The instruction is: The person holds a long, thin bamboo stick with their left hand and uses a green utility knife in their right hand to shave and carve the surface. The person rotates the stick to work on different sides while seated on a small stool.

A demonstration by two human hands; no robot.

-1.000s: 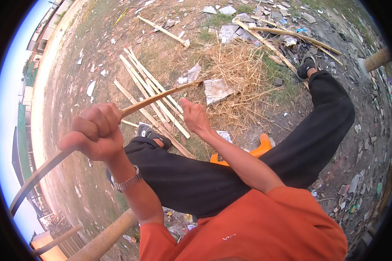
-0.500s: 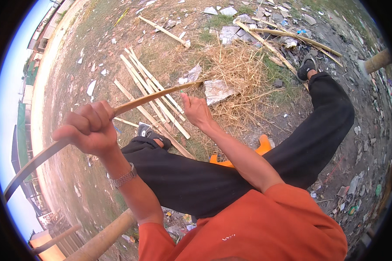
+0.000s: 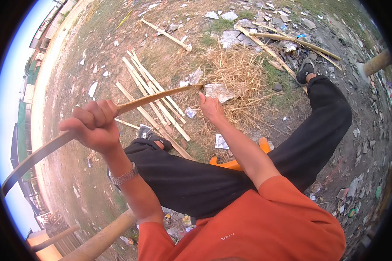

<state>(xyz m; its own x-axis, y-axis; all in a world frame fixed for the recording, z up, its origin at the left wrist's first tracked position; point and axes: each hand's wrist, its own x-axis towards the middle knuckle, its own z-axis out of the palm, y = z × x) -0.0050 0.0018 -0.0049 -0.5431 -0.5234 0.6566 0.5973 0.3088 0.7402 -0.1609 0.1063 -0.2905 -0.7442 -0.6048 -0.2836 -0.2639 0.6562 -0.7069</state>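
Observation:
A long, bent bamboo strip (image 3: 161, 93) runs from the lower left rim up to the straw. My left hand (image 3: 93, 124) is wrapped round it, with a watch on that wrist. Close to the strip's far end, my right hand (image 3: 212, 108) is closed with its thumb pointing up. What it holds, if anything, is hidden. Just beyond that hand lies a pale, weathered block (image 3: 220, 92), beside a heap of thin straw-like shavings (image 3: 239, 69).
Several split bamboo strips (image 3: 150, 91) lie left of centre, near my left shoe (image 3: 154, 138). More bamboo pieces (image 3: 296, 41) lie at the far right by my other shoe (image 3: 307, 69). An orange plastic object (image 3: 231, 165) shows under my legs. A thick pole (image 3: 100, 237) stands lower left.
My right hand has moved forward and slightly right, along the strip to its far end. My left hand has shifted slightly right. A printed paper scrap now shows below my right forearm.

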